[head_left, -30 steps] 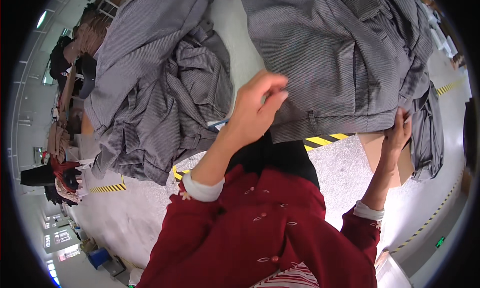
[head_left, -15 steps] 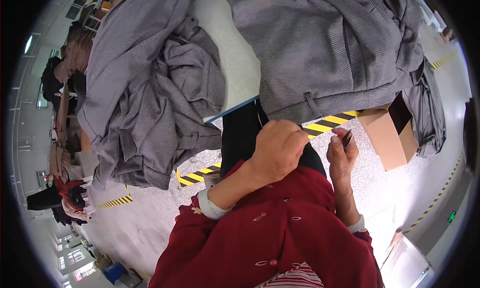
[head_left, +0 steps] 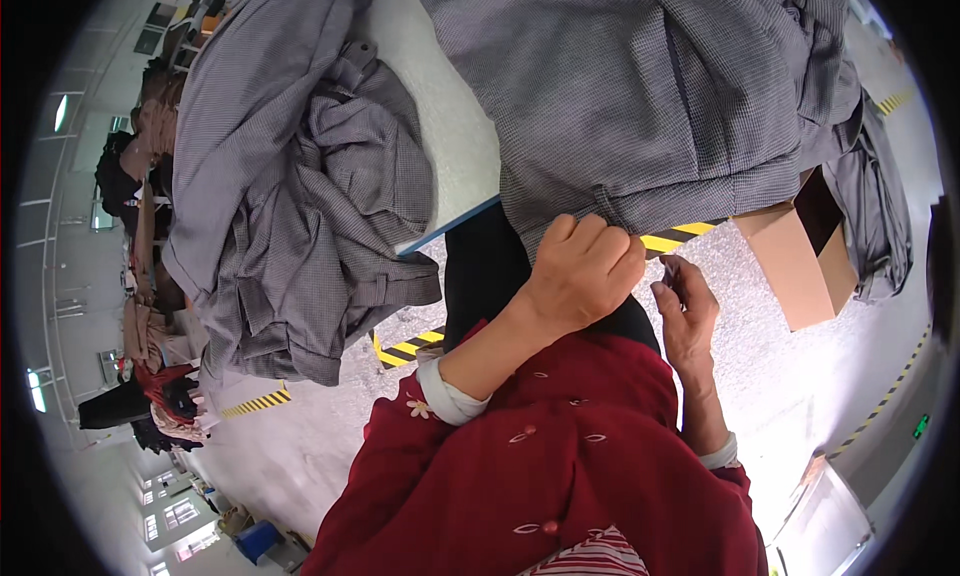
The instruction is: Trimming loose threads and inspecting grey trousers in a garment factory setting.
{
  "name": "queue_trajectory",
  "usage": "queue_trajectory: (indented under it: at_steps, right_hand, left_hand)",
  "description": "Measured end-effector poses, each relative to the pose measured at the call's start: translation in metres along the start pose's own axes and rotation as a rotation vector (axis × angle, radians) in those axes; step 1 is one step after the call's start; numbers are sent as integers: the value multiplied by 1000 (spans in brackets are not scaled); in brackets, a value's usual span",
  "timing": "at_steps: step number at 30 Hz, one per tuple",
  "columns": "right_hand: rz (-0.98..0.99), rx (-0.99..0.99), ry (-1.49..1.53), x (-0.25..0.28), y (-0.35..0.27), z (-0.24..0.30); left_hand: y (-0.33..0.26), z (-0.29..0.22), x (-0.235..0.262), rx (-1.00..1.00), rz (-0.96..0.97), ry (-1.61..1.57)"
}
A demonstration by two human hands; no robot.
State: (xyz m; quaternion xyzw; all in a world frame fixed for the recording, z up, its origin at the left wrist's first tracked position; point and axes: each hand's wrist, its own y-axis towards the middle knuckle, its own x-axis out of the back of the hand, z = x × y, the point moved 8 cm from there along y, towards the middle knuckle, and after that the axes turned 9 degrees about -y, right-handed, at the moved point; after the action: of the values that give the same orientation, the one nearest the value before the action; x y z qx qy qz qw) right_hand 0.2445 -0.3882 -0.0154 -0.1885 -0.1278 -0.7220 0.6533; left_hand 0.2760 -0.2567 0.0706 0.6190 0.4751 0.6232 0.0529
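Note:
Grey checked trousers (head_left: 650, 96) lie over the right part of the pale table, their waistband with a belt loop hanging at the near edge. My left hand (head_left: 588, 273) is closed in a fist against the bottom of that waistband; whatever its fingers pinch is hidden. To its right, slightly apart, my right hand (head_left: 688, 311) is closed with thumb and fingers around a small dark metal tool (head_left: 672, 268), blade-like and mostly covered. A second rumpled heap of grey checked trousers (head_left: 310, 206) droops over the table's left side.
Between the two garments shows the pale table top (head_left: 450, 106) with a blue edge. An open cardboard box (head_left: 790, 266) stands on the right, beside more hanging grey cloth (head_left: 875, 216). Yellow-black tape (head_left: 410, 351) marks the floor. Piled clothes (head_left: 150, 326) are at far left.
My left hand has moved up and right, to the waistband. My right hand has turned, so less of the metal tool shows. The view has shifted slightly.

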Motion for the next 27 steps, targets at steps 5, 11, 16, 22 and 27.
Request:
queue_trajectory:
  at_steps: [5, 11, 16, 22, 27]
  right_hand:
    - [-108, 292, -193, 0, 4, 33]
    - [-165, 467, -459, -5, 11, 55]
    - [-162, 481, -499, -9, 16, 63]
    - [-171, 454, -472, -11, 17, 58]
    - [-39, 133, -66, -8, 21, 36]
  left_hand:
    - [-6, -2, 5, -44, -79, -44]
    - [-8, -1, 7, -43, -108, -104]
    - [-7, 0, 9, -30, -142, -129]
    - [-10, 5, 7, -15, -146, -165]
    - [-31, -17, 12, -30, -112, -305]
